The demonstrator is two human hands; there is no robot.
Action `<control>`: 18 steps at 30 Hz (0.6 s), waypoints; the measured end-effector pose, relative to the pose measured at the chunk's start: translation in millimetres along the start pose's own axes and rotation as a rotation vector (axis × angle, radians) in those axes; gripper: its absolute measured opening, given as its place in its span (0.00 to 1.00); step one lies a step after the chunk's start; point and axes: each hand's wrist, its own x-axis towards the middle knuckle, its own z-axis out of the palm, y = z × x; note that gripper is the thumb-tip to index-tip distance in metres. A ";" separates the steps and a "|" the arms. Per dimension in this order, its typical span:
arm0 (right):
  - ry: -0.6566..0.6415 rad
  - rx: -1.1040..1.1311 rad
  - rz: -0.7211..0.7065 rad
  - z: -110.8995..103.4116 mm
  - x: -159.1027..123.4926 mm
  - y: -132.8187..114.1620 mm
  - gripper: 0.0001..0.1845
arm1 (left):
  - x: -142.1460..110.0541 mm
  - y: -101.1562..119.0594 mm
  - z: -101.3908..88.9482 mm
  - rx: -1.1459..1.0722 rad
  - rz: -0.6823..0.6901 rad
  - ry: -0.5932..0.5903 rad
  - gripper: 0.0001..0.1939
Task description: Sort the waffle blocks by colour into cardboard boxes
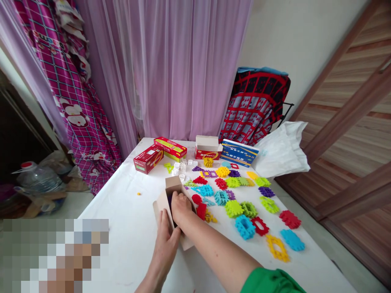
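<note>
An opened cardboard box [169, 183] with raised flaps stands on the white-covered table, its inner side facing up towards me. My left hand [166, 232] grips the near left side of this box, fingers along the flap and thumb at the rim. Inside the box is my right hand [182, 206], its knuckles bent and its fingertips hidden by the walls. What those fingers hold, if anything, cannot be seen. Just right of the box lie red plastic building pieces [201, 211] and a yellow piece [210, 216].
Several interlocking pieces, such as a blue one [244, 227] and a yellow frame [277, 248], spread over the table's right side. Behind are white small pieces [183, 164], red boxes [149, 158], a blue box [239, 153] and a white bag [282, 148]. One tiny orange piece [139, 193] lies left.
</note>
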 end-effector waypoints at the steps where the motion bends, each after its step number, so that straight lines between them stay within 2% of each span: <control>1: 0.003 -0.020 0.014 -1.0 -0.5 -0.3 0.19 | 0.4 -0.4 0.3 -0.003 -0.004 0.017 0.38; 4: 0.002 -0.065 0.031 -6.0 -4.2 -2.1 0.19 | -1.0 2.9 -0.8 0.002 0.014 -0.005 0.38; 7: -0.013 -0.090 0.014 -18.5 -15.9 -3.2 0.23 | -4.2 7.4 -1.5 0.023 0.051 0.022 0.37; 9: -0.015 -0.078 -0.091 -34.4 -29.7 2.5 0.25 | -4.9 7.4 -1.8 0.043 0.060 0.064 0.36; 11: 0.014 -0.001 -0.283 -57.0 -45.0 21.6 0.19 | -3.5 5.1 -3.0 0.062 0.068 0.065 0.36; 12: 0.053 0.077 -0.353 -70.4 -51.3 38.2 0.16 | -2.4 3.8 -4.4 0.068 0.071 0.061 0.37; 13: 0.090 0.158 -0.360 -84.5 -55.8 60.1 0.12 | -1.4 3.0 -6.1 0.071 0.071 0.056 0.37; 14: 0.141 0.215 -0.309 -98.7 -58.1 86.8 0.11 | -0.7 3.1 -8.2 0.075 0.064 0.049 0.37; 16: 0.310 0.271 -0.132 -124.8 -56.9 151.5 0.12 | -1.2 6.3 -12.8 0.091 0.034 0.032 0.37; 18: 0.403 0.208 0.142 -144.5 -53.2 221.8 0.12 | -4.3 12.3 -17.6 0.120 0.001 0.014 0.37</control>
